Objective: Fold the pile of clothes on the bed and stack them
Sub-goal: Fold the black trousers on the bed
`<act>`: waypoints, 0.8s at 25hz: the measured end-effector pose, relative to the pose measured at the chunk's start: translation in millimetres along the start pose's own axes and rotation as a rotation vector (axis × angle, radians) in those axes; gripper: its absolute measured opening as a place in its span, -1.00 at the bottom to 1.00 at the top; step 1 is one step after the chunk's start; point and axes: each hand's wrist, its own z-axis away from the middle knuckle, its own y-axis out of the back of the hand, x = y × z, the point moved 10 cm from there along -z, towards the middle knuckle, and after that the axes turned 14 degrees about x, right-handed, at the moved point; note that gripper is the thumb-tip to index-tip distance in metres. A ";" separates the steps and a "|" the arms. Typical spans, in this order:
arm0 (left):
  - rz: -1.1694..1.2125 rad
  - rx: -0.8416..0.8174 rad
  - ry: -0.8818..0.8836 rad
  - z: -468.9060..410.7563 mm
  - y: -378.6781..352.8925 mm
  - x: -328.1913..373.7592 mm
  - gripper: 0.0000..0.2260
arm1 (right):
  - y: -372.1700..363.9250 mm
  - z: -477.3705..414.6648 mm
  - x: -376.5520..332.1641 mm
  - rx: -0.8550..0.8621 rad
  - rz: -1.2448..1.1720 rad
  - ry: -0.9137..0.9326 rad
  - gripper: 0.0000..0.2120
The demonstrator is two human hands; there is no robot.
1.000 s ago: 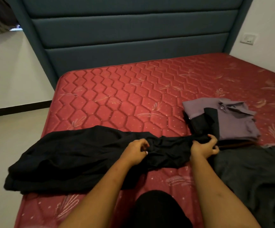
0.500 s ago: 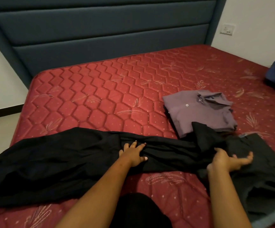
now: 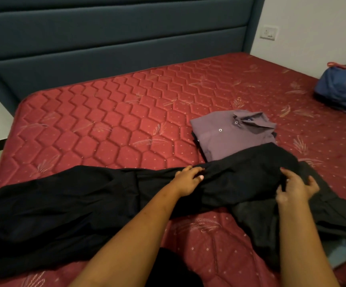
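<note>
Gripping black garment point(image 3: 81, 204) in curled left hand point(image 3: 187, 181) | flattening with spread right hand point(image 3: 294, 189) | likely limp, light: pinch edges beside hands

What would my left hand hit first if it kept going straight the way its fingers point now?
The left hand lies on the long black garment, fingers aimed ahead and rightward. Past the bunched black cloth, the folded purple button-up shirt looks first in line, though depth is hard to judge.
</note>
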 end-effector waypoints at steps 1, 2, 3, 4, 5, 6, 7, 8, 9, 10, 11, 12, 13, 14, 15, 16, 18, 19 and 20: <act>0.006 -0.002 -0.022 -2.1 -3.0 7.5 -0.64 | 2.0 -4.5 14.2 -0.003 0.094 -0.084 -0.29; 0.017 0.009 -0.040 -3.6 -4.3 13.8 -0.66 | -1.4 -6.4 21.5 -0.041 0.169 -0.124 -0.27; 0.032 0.032 -0.045 -6.8 -5.3 18.6 -0.69 | -7.5 -8.6 19.3 -0.096 0.247 -0.110 -0.33; 0.048 0.063 -0.036 -10.2 -5.1 21.2 -0.72 | -14.6 -8.9 12.9 -0.152 0.328 -0.071 -0.47; 0.059 0.105 -0.022 -13.5 -2.4 23.0 -0.74 | -21.6 -13.4 9.1 -0.193 0.399 -0.037 -0.68; 0.064 0.149 -0.005 -16.0 1.5 24.2 -0.75 | -27.2 -15.3 4.3 -0.221 0.468 -0.003 -0.81; 0.059 0.187 0.011 -18.3 5.1 25.6 -0.74 | -31.3 -22.3 -0.1 -0.237 0.527 0.039 -0.78; 0.047 0.224 0.015 -20.7 9.5 28.4 -0.73 | -36.2 -24.3 -5.6 -0.268 0.541 0.074 -0.75; 0.027 0.255 0.013 -23.3 11.9 31.9 -0.73 | -41.0 -26.2 -13.3 -0.291 0.502 0.117 -0.77; 0.007 0.282 0.007 -25.4 13.6 36.4 -0.74 | -43.5 -27.6 -21.6 -0.299 0.457 0.158 -0.79; -0.009 0.305 0.006 -26.5 14.6 40.5 -0.73 | -43.7 -30.3 -29.9 -0.287 0.408 0.209 -0.82; -0.022 0.322 0.008 -27.2 14.2 44.8 -0.73 | -39.7 -32.7 -37.3 -0.247 0.380 0.260 -0.84; -0.045 0.336 0.005 -27.5 13.8 49.7 -0.73 | -34.1 -36.7 -41.5 -0.200 0.376 0.307 -0.88; -0.082 0.343 -0.008 -28.6 12.2 55.0 -0.74 | -28.6 -42.8 -41.6 -0.161 0.389 0.335 -0.92; -0.130 0.347 -0.027 -30.0 10.3 59.8 -0.75 | -23.8 -47.5 -39.2 -0.138 0.411 0.354 -0.93; -0.184 0.349 -0.047 -30.6 9.2 64.7 -0.78 | -20.3 -50.4 -36.3 -0.130 0.442 0.368 -0.90; -0.292 0.367 -0.101 -30.7 8.3 75.2 -0.82 | -17.9 -60.9 -26.4 -0.140 0.509 0.386 -0.85; -0.327 0.386 -0.124 -30.7 9.3 79.2 -0.82 | -18.1 -65.6 -23.2 -0.145 0.575 0.404 -0.81; -0.338 0.410 -0.141 -30.5 12.6 82.1 -0.82 | -19.4 -68.0 -23.6 -0.147 0.644 0.439 -0.81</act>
